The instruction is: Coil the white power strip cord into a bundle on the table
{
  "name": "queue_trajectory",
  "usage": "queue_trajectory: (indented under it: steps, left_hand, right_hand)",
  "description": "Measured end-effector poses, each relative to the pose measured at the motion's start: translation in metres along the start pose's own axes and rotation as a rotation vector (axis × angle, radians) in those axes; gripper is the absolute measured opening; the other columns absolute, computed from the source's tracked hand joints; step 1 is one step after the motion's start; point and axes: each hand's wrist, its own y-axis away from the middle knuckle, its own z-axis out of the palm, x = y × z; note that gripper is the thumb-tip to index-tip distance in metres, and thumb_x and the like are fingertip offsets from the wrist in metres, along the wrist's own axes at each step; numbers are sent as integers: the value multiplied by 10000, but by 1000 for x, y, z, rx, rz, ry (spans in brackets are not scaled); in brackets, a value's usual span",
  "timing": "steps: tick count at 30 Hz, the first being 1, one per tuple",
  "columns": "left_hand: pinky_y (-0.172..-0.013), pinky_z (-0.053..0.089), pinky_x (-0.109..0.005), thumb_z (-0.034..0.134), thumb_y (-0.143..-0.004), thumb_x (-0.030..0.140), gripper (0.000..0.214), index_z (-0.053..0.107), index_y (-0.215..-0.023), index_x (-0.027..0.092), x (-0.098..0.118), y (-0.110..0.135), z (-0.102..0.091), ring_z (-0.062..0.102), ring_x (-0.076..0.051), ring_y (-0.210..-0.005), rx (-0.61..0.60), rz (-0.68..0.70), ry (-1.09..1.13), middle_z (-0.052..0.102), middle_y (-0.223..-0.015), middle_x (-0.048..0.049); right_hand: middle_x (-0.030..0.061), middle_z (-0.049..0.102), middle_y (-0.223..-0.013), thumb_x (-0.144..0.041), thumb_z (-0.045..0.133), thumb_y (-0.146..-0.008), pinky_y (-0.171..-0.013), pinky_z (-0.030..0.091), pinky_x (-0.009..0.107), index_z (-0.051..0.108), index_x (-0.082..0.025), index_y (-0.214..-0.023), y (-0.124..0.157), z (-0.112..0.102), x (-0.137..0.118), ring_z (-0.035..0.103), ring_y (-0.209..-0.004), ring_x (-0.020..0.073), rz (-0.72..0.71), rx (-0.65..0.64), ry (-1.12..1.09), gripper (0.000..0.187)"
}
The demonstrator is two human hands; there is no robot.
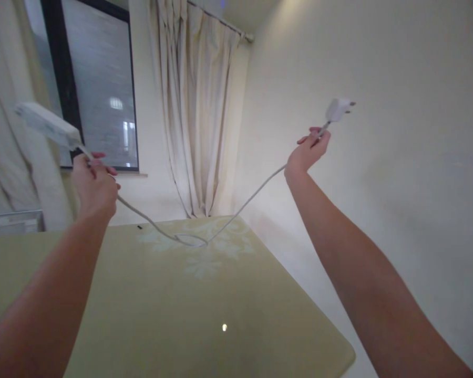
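Note:
A white power strip (49,124) hangs in the air at the left, its outlets too blurred to make out. My left hand (94,181) is closed round its cord, just below the strip's end. At the right, my right hand (308,149) pinches the same cord close under a white plug (338,109), whose prongs point right. Between both hands the pale cord (256,194) sags in a V, with a small loop at its lowest part, over the far end of the table.
A yellow-green table (236,294) with a white floral pattern spreads below. On it lies a small dark object (139,227) near the far edge. Behind are a dark-framed window (98,84) and cream curtains (199,105). A bare wall (398,131) stands at the right.

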Motion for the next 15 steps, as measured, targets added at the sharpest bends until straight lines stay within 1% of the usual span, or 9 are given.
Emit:
queue_trajectory:
  steps: [2, 3, 6, 7, 8, 10, 12, 13, 15]
  left_hand:
    - [-568, 388, -122, 355, -1103, 295, 364, 519, -1342, 76, 13, 17, -4, 349, 13, -478, -104, 2, 59, 461, -673, 94]
    - [-541, 355, -109, 406, -1091, 312, 357, 547, -1333, 90, 16, 30, -7, 337, 8, -468, -145, -9, 128, 438, -649, 97]
    - [-458, 286, -120, 551, -1028, 387, 404, 596, -1345, 139, 19, 82, -17, 311, -32, -467, -330, -111, 414, 370, -616, 94]
    - [-442, 278, -130, 587, -1006, 422, 437, 606, -1357, 162, 18, 100, -21, 303, -43, -474, -387, -144, 471, 364, -622, 90]
    - [-425, 268, -142, 622, -978, 455, 465, 622, -1354, 180, 17, 118, -24, 296, -52, -473, -410, -169, 497, 361, -625, 87]
    - [-403, 234, -160, 634, -956, 500, 519, 618, -1392, 218, 16, 149, -28, 268, -65, -467, -454, -206, 492, 329, -625, 88]
    - [-403, 222, -176, 611, -960, 532, 567, 583, -1447, 244, 16, 173, -31, 256, -78, -463, -514, -228, 443, 297, -613, 93]
    - [-408, 218, -180, 597, -966, 537, 574, 572, -1461, 249, 16, 183, -31, 257, -83, -463, -546, -234, 414, 293, -606, 94]
    - [-421, 232, -188, 587, -968, 529, 547, 606, -1428, 233, 17, 197, -31, 278, -90, -468, -613, -234, 362, 312, -586, 93]
  right_hand:
    - [-18, 556, -763, -331, 366, -1078, -637, 409, 252, 619, -194, -1087, 43, 4, -21, 522, -640, 111, 111, -167, -126, 287]
    - [-31, 548, -721, -372, 436, -1055, -575, 369, 238, 637, -190, -1074, 69, 2, -31, 477, -585, 101, 199, -284, -200, 271]
    - [-54, 544, -653, -443, 613, -947, -460, 225, 234, 681, -177, -1057, 152, -14, -57, 337, -473, 72, 535, -595, -438, 295]
    - [-59, 536, -640, -462, 655, -907, -446, 185, 238, 694, -171, -1023, 178, -21, -64, 300, -457, 63, 657, -679, -488, 316]
    - [-64, 520, -627, -470, 681, -873, -440, 155, 241, 704, -163, -990, 203, -28, -71, 272, -449, 56, 780, -737, -529, 329]
    - [-62, 515, -616, -467, 702, -820, -440, 145, 235, 712, -155, -951, 245, -41, -83, 270, -454, 53, 1038, -803, -577, 339]
    - [-56, 518, -598, -441, 731, -757, -438, 136, 226, 687, -156, -861, 280, -50, -92, 265, -459, 53, 1275, -800, -572, 307]
    - [-58, 514, -595, -424, 750, -727, -436, 128, 221, 666, -161, -821, 294, -53, -96, 259, -460, 51, 1365, -809, -574, 293]
    - [-56, 514, -605, -457, 767, -715, -433, 111, 214, 634, -167, -781, 317, -58, -104, 250, -463, 48, 1471, -839, -604, 325]
